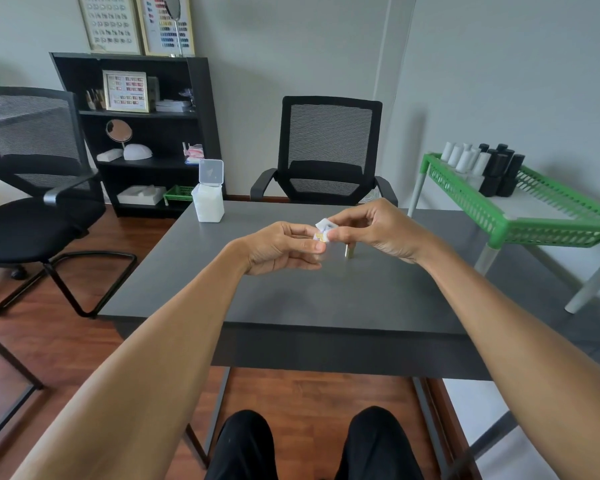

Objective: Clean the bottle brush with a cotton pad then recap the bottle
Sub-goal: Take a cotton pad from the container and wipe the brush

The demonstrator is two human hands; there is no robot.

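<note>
Both of my hands meet above the grey table [291, 299]. My left hand [281, 249] pinches the bottle brush [320, 236], of which only a small yellowish bit shows between the fingertips; its cap is hidden in my fingers. A white cotton pad [323, 224] is folded around that tip, gripped by the thumb and forefinger of my right hand [378, 230]. The small bottle [349, 253] stands uncapped on the table just below my right hand, mostly hidden by it.
A white pad dispenser [208, 204] with its lid up stands at the table's far left corner. A black chair [329, 150] faces me across the table. At the right stands a green rack [541, 220] carrying white and black bottles. Another chair [32, 174] and a shelf unit [201, 109] are at the left.
</note>
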